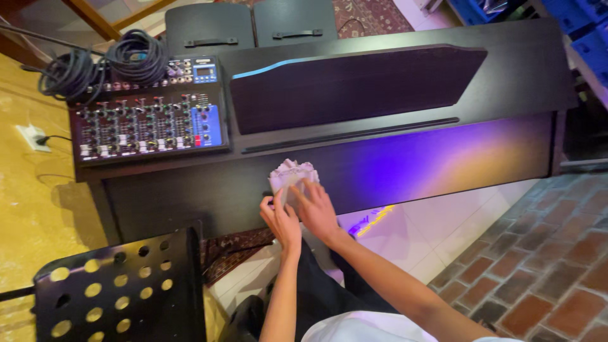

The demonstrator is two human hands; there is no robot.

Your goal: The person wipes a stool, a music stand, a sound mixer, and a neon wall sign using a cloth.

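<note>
A black digital piano with its key cover shut stands before me, purple light glowing on its front. Both hands press a white folded cloth against the cover's front edge. My right hand lies flat over the cloth's lower part with the fingers spread. My left hand grips the cloth's lower left corner beside it. The black music rest leans up on the piano's top.
An audio mixer with many knobs sits on the piano's left end, coiled black cables behind it. A perforated black music stand is at lower left. Brick and white tile floor lies at right; a wall socket at left.
</note>
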